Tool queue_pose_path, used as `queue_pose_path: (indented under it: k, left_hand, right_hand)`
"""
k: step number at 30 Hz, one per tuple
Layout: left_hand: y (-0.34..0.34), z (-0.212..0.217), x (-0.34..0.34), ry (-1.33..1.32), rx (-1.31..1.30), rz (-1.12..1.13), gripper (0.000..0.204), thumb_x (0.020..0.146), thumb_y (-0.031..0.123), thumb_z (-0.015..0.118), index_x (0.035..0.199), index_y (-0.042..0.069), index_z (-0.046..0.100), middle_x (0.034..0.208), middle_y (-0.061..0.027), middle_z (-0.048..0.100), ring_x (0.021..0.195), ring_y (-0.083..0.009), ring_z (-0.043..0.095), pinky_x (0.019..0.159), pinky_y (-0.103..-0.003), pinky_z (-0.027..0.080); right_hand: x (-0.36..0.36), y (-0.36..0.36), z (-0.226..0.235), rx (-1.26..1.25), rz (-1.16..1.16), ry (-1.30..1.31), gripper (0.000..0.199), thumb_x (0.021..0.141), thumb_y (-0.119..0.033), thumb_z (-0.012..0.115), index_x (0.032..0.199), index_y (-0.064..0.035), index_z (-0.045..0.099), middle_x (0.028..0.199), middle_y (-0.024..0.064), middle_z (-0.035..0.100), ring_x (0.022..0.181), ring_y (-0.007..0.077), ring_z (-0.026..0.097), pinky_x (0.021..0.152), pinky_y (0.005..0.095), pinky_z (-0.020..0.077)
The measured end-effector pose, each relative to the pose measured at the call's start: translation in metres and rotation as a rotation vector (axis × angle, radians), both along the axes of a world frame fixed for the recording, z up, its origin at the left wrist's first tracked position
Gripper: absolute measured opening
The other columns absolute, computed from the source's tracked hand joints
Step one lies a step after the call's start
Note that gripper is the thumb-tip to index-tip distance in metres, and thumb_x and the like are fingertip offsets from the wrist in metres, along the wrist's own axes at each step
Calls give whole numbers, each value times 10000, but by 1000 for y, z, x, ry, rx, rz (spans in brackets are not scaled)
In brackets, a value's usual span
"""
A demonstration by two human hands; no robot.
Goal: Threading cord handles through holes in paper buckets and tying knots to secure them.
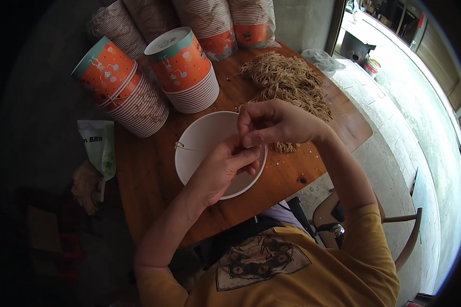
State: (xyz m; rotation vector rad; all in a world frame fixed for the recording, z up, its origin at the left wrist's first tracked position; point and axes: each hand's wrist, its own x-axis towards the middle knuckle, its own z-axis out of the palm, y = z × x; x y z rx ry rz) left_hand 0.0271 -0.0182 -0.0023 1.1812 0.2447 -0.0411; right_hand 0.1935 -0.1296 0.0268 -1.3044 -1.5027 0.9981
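Observation:
Both of my hands meet over a white round bowl (192, 130) on the wooden table. My left hand (223, 166) is closed in a pinch on a thin tan strand (193, 149), whose looped end sticks out leftward over the bowl's rim. Just above and right of it, my right hand (279, 123) has thumb and fingers pinched together, close to the left fingertips. What lies between the right fingers is too small to make out. Behind my right hand is a heap of tan, cord-like strands (289, 77), partly hidden by that hand.
Two stacks of orange paper tubs, a left stack (130, 97) and a right stack (189, 77), stand upside down on the table (148, 189). More tubs in clear plastic (205, 23) line the back. A green-and-white packet (100, 146) is beyond the left edge; a chair (410, 240) stands at right.

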Motion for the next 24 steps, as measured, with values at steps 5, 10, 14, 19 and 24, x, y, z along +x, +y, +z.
queue_pose_path:
  k: [5, 10, 14, 19, 24]
  left_hand:
    - [-4, 3, 2, 8, 143, 39, 117, 916, 116, 597, 1021, 66, 583, 878, 15, 576, 781, -67, 545, 669, -213, 426]
    - [-7, 2, 4, 40, 186, 27, 114, 916, 146, 605, 999, 68, 590, 840, 24, 572, 735, -53, 520, 653, -196, 409]
    - [-3, 0, 5, 84, 26, 56, 117, 917, 158, 608, 981, 61, 593, 831, 20, 567, 722, -51, 512, 642, -189, 404]
    - [-9, 6, 5, 55, 116, 61, 112, 937, 150, 571, 977, 50, 596, 827, 16, 567, 720, -45, 516, 640, -191, 419]
    - [-11, 2, 2, 7, 146, 22, 138, 953, 146, 540, 998, 30, 600, 837, 13, 576, 737, -37, 525, 663, -189, 437]
  right_hand:
    - [-12, 11, 5, 3, -4, -81, 147, 883, -140, 663, 950, -30, 593, 871, -26, 616, 803, 35, 563, 692, 209, 471]
    - [-13, 18, 1, 83, 2, 16, 149, 885, -140, 661, 968, -30, 606, 869, -32, 614, 808, 39, 560, 718, 210, 466]
    - [-11, 13, 5, 122, 31, 137, 139, 889, -131, 653, 971, -25, 618, 877, -31, 617, 848, 43, 560, 754, 219, 465]
    - [-9, 15, 4, 132, 65, 120, 136, 895, -123, 643, 982, -21, 621, 898, -23, 622, 863, 48, 560, 757, 225, 465]
    - [-3, 25, -2, 127, -64, -24, 115, 902, -132, 622, 969, -38, 629, 910, -1, 635, 855, 81, 581, 765, 255, 477]
